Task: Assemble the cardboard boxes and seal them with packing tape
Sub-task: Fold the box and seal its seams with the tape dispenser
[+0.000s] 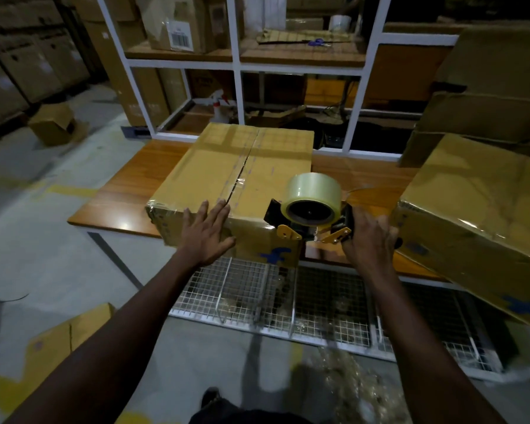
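A closed cardboard box [227, 166] sits on the wooden table [117, 197], its top seam covered with clear tape. My left hand [205, 234] lies flat with straight fingers on the box's near top edge. My right hand [369, 240] grips the handle of a tape dispenser [311, 215] that carries a roll of clear tape. The dispenser hovers at the box's near right corner. A second taped box [478, 215] sits tilted at the table's right end.
A white-framed shelf unit [236, 65] with cartons, scissors [317, 41] and a spray bottle [219, 107] stands behind the table. Wire mesh baskets [257, 295] hang under the table's front. Flat cardboard [52, 344] lies on the floor at left. Stacked boxes [487, 96] rise at right.
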A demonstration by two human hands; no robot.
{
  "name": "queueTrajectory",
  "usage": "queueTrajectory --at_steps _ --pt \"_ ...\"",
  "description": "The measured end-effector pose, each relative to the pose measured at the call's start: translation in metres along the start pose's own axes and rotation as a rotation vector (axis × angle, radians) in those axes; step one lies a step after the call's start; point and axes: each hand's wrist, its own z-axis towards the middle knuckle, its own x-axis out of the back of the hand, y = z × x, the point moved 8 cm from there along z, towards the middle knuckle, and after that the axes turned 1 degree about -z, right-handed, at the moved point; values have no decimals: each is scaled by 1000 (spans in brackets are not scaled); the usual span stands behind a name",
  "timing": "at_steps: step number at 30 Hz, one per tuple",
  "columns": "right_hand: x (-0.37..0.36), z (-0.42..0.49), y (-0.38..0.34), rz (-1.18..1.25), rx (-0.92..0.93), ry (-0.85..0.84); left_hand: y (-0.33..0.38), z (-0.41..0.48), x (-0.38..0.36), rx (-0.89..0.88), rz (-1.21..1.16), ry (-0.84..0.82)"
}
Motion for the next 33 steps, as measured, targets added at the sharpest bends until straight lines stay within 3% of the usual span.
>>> queueTrajectory --at_steps 3,9,19,23,28,33 --pt "1 0 -1 -11 7 12 12 2 7 47 -36 0" --pt "-2 5 2 -8 -74 20 67 13 4 -187 11 -46" --pt "-5 -6 42 14 -147 -5 67 10 -3 -199 22 25" --pt "-10 -16 52 78 -156 -47 75 14 4 -114 -43 3" --pt "-9 -19 51 106 -152 -51 113 19 7 -260 -33 -36" --pt "-9 -22 61 142 -176 -40 112 18 5 -267 -38 -21"
